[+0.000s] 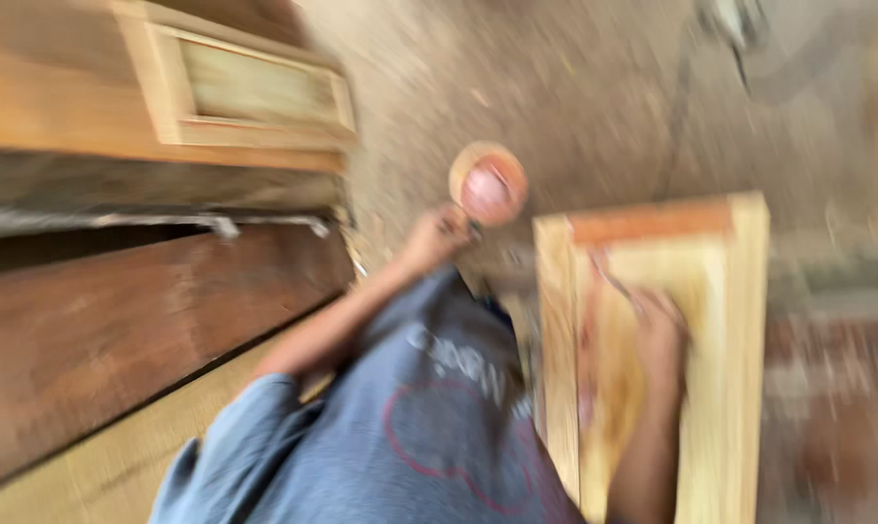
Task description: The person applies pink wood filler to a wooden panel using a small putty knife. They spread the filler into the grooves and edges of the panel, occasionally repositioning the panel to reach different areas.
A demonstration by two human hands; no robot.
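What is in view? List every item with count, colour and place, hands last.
Wooden panel frame: one, pale yellow with a reddish strip along its top edge, lower right, under the right hand.
Round container: one, tan rim with pinkish-red contents, centre, just beyond the left hand.
Framed wooden panel: one, light brown, upper left.
Dark planks: reddish brown, left side; count unclear in the blur.
Cable: one, dark, upper right, running across the dusty floor.
Grey shirt: one, bottom centre.
Left hand: at the container; grip blurred.
Right hand: pressed on the frame; a thin tool may be at its fingers, too blurred to tell.
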